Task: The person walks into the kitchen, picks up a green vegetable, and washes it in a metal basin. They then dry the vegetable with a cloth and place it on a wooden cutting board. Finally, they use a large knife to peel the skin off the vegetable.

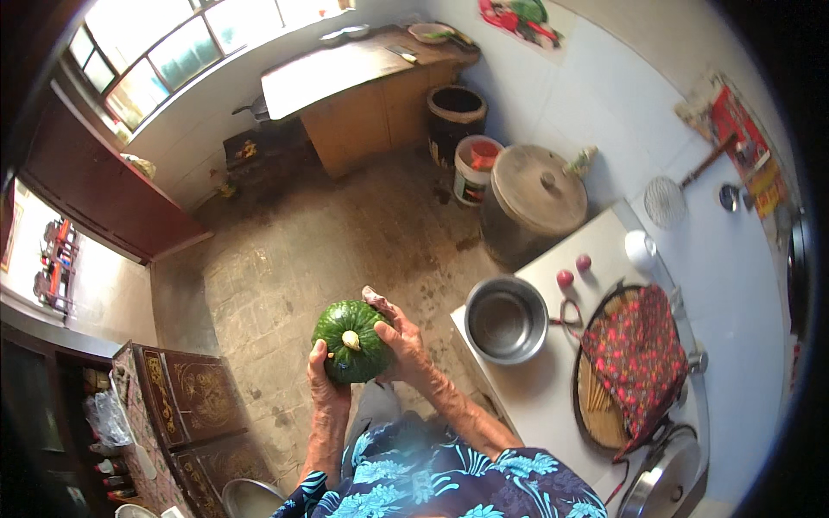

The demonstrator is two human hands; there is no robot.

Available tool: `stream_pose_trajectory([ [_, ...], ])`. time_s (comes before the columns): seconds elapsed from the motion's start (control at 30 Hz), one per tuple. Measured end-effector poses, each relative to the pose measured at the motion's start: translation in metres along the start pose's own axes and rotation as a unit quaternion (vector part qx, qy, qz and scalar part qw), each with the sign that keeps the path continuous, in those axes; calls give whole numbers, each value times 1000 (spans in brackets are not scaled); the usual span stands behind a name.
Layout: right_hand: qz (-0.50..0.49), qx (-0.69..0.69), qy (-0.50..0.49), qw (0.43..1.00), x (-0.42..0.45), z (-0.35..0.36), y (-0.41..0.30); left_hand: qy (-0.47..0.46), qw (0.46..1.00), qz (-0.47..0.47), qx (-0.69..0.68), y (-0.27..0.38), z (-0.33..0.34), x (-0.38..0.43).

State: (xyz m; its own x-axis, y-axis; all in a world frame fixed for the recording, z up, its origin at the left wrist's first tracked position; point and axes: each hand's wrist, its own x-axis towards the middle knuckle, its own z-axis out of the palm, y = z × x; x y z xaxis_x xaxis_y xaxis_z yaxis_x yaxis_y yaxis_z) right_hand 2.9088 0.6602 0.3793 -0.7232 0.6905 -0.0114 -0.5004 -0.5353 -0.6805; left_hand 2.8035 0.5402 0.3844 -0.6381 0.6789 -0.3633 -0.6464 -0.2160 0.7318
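A round dark green pumpkin (359, 359) with a pale stem stub is held before my body, over the tiled floor. My left hand (326, 374) cups its lower left side, the thumb resting on top. Around the right side wraps my right hand (403, 340), thumb on the rind and fingers stretched along the far edge. The pumpkin hides most of the left fingers. To the right of it, a grey metal pot (506, 320) stands on the corner of the white counter (518, 401); its inside looks bare.
Two reddish round vegetables (565, 278), a white bowl (640, 250) and a flowered cloth (638, 349) over a round wooden board (605, 414) lie on the counter. Beyond stand a large lidded vat (534, 194), a bucket (469, 181) and a wooden table (369, 78) bearing a knife (405, 54). A carved cabinet (201, 401) is at left.
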Motion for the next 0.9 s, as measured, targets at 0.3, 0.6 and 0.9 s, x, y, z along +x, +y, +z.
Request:
stream_pose_trajectory([
  [0.3,78,83,27,993,134,54,47,11,960,131,246,92,-9,105],
  [0.6,102,-193,-39,975,252,49,29,-128,949,-141,251,184,-32,228],
  [0.9,139,-101,-69,983,406,33,15,-72,987,-68,126,176,16,373],
])
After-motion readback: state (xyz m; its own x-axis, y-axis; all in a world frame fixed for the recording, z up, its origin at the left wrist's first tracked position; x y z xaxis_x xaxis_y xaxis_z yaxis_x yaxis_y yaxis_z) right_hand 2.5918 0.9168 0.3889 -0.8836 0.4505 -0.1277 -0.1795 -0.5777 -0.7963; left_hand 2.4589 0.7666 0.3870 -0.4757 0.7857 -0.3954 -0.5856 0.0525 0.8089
